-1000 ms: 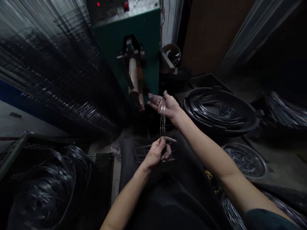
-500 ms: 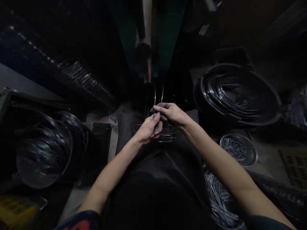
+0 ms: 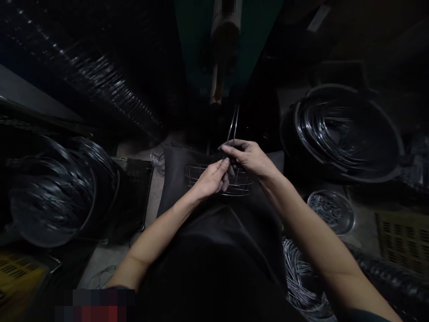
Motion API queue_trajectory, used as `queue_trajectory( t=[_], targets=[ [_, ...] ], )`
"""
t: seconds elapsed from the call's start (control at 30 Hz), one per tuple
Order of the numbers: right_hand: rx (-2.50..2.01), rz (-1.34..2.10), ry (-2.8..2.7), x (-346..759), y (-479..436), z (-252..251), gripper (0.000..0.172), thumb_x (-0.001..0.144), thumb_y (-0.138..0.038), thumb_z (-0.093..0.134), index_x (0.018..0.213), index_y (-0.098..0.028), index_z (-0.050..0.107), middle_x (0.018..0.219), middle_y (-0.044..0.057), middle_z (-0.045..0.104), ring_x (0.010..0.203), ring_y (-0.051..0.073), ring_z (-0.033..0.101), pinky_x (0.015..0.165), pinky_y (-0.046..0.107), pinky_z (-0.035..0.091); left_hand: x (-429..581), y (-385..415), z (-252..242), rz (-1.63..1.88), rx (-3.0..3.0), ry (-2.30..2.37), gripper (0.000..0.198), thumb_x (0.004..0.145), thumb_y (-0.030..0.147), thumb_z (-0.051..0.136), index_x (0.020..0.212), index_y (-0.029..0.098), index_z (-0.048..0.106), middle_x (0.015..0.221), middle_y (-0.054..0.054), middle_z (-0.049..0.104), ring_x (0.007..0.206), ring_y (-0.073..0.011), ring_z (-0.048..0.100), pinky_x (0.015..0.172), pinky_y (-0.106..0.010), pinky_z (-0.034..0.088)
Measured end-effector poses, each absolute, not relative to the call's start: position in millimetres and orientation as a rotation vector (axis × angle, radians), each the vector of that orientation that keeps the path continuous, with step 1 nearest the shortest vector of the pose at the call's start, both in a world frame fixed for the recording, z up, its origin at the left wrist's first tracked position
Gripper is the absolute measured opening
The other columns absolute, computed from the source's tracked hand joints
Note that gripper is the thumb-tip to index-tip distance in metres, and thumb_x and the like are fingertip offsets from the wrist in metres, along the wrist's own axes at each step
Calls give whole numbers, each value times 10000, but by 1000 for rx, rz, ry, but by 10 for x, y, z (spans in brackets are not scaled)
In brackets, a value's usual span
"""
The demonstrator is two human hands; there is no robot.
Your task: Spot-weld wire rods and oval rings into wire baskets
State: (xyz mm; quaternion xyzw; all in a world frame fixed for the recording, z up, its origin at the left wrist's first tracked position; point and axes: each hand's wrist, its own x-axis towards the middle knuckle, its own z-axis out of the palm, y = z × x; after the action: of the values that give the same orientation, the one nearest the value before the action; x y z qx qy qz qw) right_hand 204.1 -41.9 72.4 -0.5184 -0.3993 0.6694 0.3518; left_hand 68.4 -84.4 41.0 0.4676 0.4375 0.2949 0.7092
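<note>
Both my hands meet above my lap with their fingers pinched together. Two thin metal wires (image 3: 236,121) rise from between them, close together and leaning slightly right at the top. My right hand (image 3: 247,155) grips the wires from above, thumb against fingers. Just below and to the left, my left hand (image 3: 213,175) pinches the lower part, which the fingers mostly hide. Under the hands a wire basket (image 3: 237,195) rests on my dark apron (image 3: 221,241), partly covered by them. Whether the wires join the basket cannot be made out.
Ahead stands a dark green machine (image 3: 254,40) with a rod (image 3: 217,87) pointing down. Tubs of wire, a right tub (image 3: 397,156) and a left tub (image 3: 50,239), flank me. A bowl of small metal pieces (image 3: 350,219), bundled wires (image 3: 300,281) and a yellow crate (image 3: 402,241) lie right.
The two wires stood apart before and now rise nearly side by side. Both hands appear slightly further right, and the camera view has shifted. Each hand keeps its pinch.
</note>
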Motion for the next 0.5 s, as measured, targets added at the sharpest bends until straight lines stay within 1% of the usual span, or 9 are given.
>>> queue_trajectory(
  t=[0.1, 0.2, 0.27, 0.3, 0.37, 0.4, 0.43, 0.47, 0.5],
  targets=[
    [-1351, 1726, -1025, 2038, -422, 710, 265, 672, -336, 804, 779, -140, 661, 525, -40, 547, 431, 69, 485, 412, 189, 400, 730, -835, 375, 657, 1056, 978, 511, 904, 645, 349, 717, 176, 430, 460, 48, 478, 334, -45, 354, 366, -163, 252],
    [-1359, 1812, -962, 2058, -416, 680, 308, 641, -355, 829, 789, -137, 669, 542, -34, 555, 461, 67, 487, 439, 187, 406, 769, -848, 399, 682, 1057, 994, 508, 917, 637, 313, 689, 188, 382, 482, 50, 451, 356, -46, 334, 383, -174, 252],
    [-1351, 1892, -971, 2077, -398, 663, 357, 630, -408, 836, 787, -129, 679, 549, -21, 566, 474, 72, 496, 447, 188, 412, 724, -861, 455, 608, 1105, 1003, 519, 921, 640, 282, 702, 187, 408, 477, 46, 445, 363, -59, 353, 398, -186, 279],
    [-1345, 1911, -989, 2085, -381, 658, 379, 628, -436, 836, 781, -127, 681, 561, -12, 578, 484, 75, 506, 452, 189, 419, 665, -872, 487, 572, 1161, 1028, 519, 922, 636, 289, 728, 181, 446, 495, 37, 469, 382, -70, 391, 420, -193, 314],
    [-1335, 1906, -1009, 2099, -328, 644, 405, 622, -472, 835, 771, -128, 681, 592, -1, 600, 504, 78, 523, 461, 182, 432, 470, -909, 528, 575, 1338, 1162, 474, 922, 605, 360, 881, 171, 546, 602, 11, 557, 483, -101, 505, 514, -220, 411],
    [-1331, 1890, -1000, 2104, -295, 631, 408, 621, -475, 837, 766, -129, 677, 600, 0, 603, 510, 76, 526, 461, 176, 436, 347, -933, 524, 620, 1457, 1250, 442, 909, 584, 430, 1016, 177, 566, 711, -9, 608, 585, -124, 569, 594, -246, 459],
    [-1329, 1876, -985, 2108, -260, 612, 404, 624, -469, 839, 763, -129, 671, 604, -1, 602, 512, 72, 527, 461, 169, 438, 220, -959, 494, 673, 1593, 1324, 472, 878, 568, 514, 1164, 193, 538, 860, -38, 640, 732, -159, 616, 697, -287, 492],
    [-1328, 1869, -972, 2109, -228, 584, 393, 632, -455, 840, 761, -128, 665, 602, -3, 598, 503, 66, 521, 455, 163, 435, 100, -984, 435, 706, 1740, 1372, 585, 833, 561, 593, 1286, 210, 473, 1032, -76, 633, 906, -207, 622, 810, -345, 497],
    [-1332, 1868, -965, 2108, -200, 548, 375, 646, -436, 837, 760, -126, 657, 596, -7, 591, 483, 57, 505, 438, 157, 422, -3, -1005, 347, 696, 1897, 1378, 722, 784, 562, 656, 1368, 223, 401, 1195, -117, 580, 1076, -265, 577, 917, -418, 466]
  ],
)
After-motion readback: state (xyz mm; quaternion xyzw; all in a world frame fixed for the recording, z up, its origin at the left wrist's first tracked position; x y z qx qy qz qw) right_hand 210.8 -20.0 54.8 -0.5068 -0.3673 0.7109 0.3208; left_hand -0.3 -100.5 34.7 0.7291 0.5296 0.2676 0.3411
